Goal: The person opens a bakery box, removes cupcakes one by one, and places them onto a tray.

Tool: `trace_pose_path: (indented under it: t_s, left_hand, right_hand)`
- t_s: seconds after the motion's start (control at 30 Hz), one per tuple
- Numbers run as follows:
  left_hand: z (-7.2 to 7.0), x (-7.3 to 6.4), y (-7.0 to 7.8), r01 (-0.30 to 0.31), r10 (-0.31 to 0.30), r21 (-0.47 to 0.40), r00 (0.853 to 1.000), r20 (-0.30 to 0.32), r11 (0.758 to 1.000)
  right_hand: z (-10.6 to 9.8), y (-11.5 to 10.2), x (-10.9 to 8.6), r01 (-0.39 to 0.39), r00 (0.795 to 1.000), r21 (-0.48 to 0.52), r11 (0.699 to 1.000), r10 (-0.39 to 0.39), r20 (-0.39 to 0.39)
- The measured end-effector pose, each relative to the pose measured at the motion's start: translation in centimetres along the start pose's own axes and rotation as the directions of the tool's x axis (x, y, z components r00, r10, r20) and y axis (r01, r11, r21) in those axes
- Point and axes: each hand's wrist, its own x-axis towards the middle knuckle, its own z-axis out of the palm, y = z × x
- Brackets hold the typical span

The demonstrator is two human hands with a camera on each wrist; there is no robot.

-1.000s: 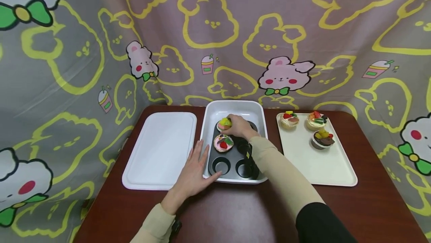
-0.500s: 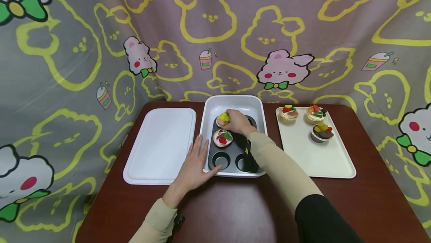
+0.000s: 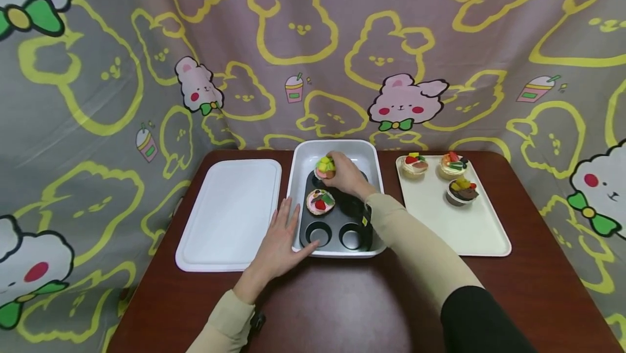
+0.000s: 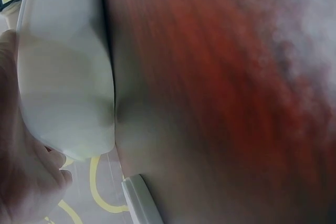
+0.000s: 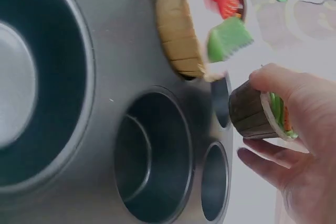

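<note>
In the head view my right hand (image 3: pixel 348 175) pinches a cupcake (image 3: pixel 325 168) with yellow-green topping, held over the far-left cup of a dark muffin tin (image 3: pixel 335 224). The right wrist view shows its dark brown base (image 5: pixel 251 109) between thumb and fingers, out of the cup. A fruit tart (image 3: pixel 320 202) with pink cream sits in the middle-left cup. The tin lies inside a white basin (image 3: pixel 337 253). My left hand (image 3: pixel 279 243), fingers straight and spread, rests along the basin's near-left rim; in the left wrist view its fingers (image 4: pixel 31 182) lie beside the basin's wall.
Left of the basin lies a flat white tray (image 3: pixel 227 212). On the right, a cream tray (image 3: pixel 469 233) carries a tart (image 3: pixel 413 166), another tart (image 3: pixel 452 166) and a chocolate cupcake (image 3: pixel 461 192) toward its far end. A patterned curtain (image 3: pixel 323 98) rises behind the table.
My right hand has raised the cupcake slightly from the far-left cup, whose dark opening now shows beneath it. The left hand stays at the basin's rim. The head view has shifted a little.
</note>
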Motion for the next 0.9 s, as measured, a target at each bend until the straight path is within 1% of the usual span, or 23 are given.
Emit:
trace_pose_path:
  t_s: [0.13,0.23,0.3,0.4,0.57,0.6,0.67,0.77,0.9]
  left_hand:
    - [0.1,-0.2,0.0,0.011,-0.011,-0.008,1.000,0.003,1.000]
    - [0.2,-0.3,0.0,0.013,-0.013,-0.015,1.000,0.008,1.000]
    - [0.2,-0.4,-0.1,0.012,-0.012,-0.016,1.000,0.009,1.000]
    - [0.2,-0.4,-0.1,0.005,-0.005,-0.023,1.000,-0.003,1.000]
    - [0.1,-0.3,-0.2,0.007,-0.007,-0.023,1.000,-0.002,1.000]
    - [0.2,-0.2,-0.2,0.006,-0.006,-0.023,1.000,0.000,1.000]
    - [0.3,-0.2,-0.2,0.001,-0.001,-0.028,1.000,-0.004,1.000]
    - [0.4,-0.2,-0.1,-0.011,0.010,-0.040,1.000,-0.025,0.999]
    - [0.4,-0.3,-0.2,-0.037,0.030,-0.085,0.997,-0.075,0.996]
  right_hand:
    - [-0.7,0.4,-0.5,-0.007,1.000,0.127,0.992,0.011,-0.028]
    - [-1.1,0.9,-1.1,-0.029,0.998,0.223,0.974,0.039,-0.044]
    - [-1.5,1.2,-1.4,-0.053,0.996,0.291,0.955,0.071,-0.051]
    - [-2.0,1.4,-1.9,-0.089,0.992,0.379,0.921,0.117,-0.054]
    - [-3.2,1.8,-2.7,-0.140,0.984,0.540,0.830,0.178,-0.018]
    - [-3.5,1.9,-3.0,-0.152,0.982,0.567,0.809,0.190,-0.008]
    - [-4.0,2.1,-3.5,-0.183,0.976,0.602,0.777,0.219,0.014]
    - [-4.9,2.5,-4.4,-0.215,0.968,0.628,0.748,0.247,0.037]
    - [-6.0,3.3,-5.5,-0.222,0.967,0.655,0.722,0.251,0.050]
